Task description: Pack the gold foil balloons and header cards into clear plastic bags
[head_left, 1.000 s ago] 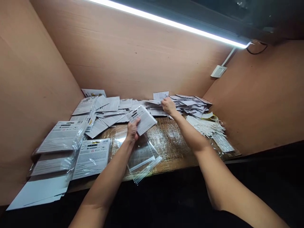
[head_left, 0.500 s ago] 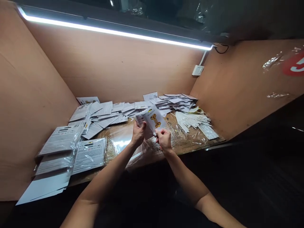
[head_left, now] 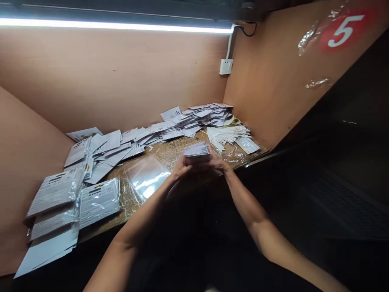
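Cards (head_left: 197, 150) are stacked between my left hand (head_left: 181, 167) and my right hand (head_left: 216, 162), the fingers clamped on both sides of them, near the front edge of the table (head_left: 174, 151). Clear bags (head_left: 147, 172) lie flat to the left of my hands, a loose heap of packs (head_left: 194, 119) runs along the back wall (head_left: 121, 81), and white strips (head_left: 225, 136) spread beyond my right hand

From here, both arms (head_left: 247, 205) angle inward; left hand (head_left: 182, 165) and right hand (head_left: 216, 161) face each other, gripping.
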The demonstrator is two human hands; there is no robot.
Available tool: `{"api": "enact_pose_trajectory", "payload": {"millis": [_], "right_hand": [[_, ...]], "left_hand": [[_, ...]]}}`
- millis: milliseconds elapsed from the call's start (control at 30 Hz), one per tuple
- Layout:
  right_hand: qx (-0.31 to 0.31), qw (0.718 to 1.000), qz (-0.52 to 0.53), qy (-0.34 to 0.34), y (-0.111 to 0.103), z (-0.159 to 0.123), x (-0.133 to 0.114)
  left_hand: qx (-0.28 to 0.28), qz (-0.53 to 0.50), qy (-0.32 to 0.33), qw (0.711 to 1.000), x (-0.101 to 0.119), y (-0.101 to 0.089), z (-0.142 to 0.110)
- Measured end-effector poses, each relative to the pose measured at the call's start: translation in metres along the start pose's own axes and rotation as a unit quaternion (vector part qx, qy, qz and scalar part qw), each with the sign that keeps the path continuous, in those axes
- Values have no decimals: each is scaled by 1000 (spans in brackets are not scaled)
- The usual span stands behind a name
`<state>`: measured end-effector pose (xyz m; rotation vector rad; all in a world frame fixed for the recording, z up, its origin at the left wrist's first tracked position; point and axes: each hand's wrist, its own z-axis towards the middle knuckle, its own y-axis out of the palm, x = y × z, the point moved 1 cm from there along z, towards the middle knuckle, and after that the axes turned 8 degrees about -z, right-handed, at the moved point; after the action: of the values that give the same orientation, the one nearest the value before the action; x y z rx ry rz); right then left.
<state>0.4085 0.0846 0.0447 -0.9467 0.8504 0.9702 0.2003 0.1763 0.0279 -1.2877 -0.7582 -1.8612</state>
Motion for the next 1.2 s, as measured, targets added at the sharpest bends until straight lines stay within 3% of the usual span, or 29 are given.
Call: {"api": "enact_pose_trajectory", "payload": {"millis": [100, 200, 267, 333, 400, 467, 567, 633, 733, 800, 867, 900, 933, 1000, 1067, 1200], "right_hand": [[-27, 998, 44, 21, 10, -2, 30], [33, 999, 4, 11, 25, -9, 37], [100, 990, -99, 16, 32, -13, 28], [168, 949, -264, 19, 40, -15, 12], [200, 886, -419, 4, 50, -15, -5], [175, 839, -514, -35, 63, -15, -19], [126, 808, -570, -79, 79, -17, -29], [95, 815, -564, -93, 82, -21, -29], [32, 874, -470, -119, 70, -29, -22], [71, 923, -367, -95, 50, -32, -13], [158, 950, -267, -44, 25, -34, 0], [173, 960, -218, -22, 14, -34, 7], [150, 975, -167, -6, 5, -34, 14], [30, 998, -56, 17, -4, -35, 26], [-55, 997, 25, 46, -5, -36, 33], [-29, 997, 35, 60, 0, -36, 33]], "left_hand": [[-20, -39, -60, 997, -8, 15, 5], [9, -95, -116, 989, -8, 25, 7], [61, -106, -124, 985, -3, 32, 4], [126, -115, -85, 982, 6, 42, -3], [170, -135, -35, 976, 16, 56, -11], [204, -167, -20, 964, 25, 68, -16], [276, -216, -39, 936, 31, 74, -12], [297, -229, -55, 925, 30, 67, -4], [259, -167, -38, 951, 29, 45, 5], [172, -83, -4, 982, 29, 29, 5], [55, -11, 5, 998, 29, 18, 2], [-4, 11, -5, 1000, 28, 15, 0], [-53, 24, -20, 998, 27, 14, -2], [-102, 26, -42, 994, 20, 18, -7], [-51, -4, -20, 998, 9, 29, -14], [134, -78, 37, 987, -19, 59, -32]]}}
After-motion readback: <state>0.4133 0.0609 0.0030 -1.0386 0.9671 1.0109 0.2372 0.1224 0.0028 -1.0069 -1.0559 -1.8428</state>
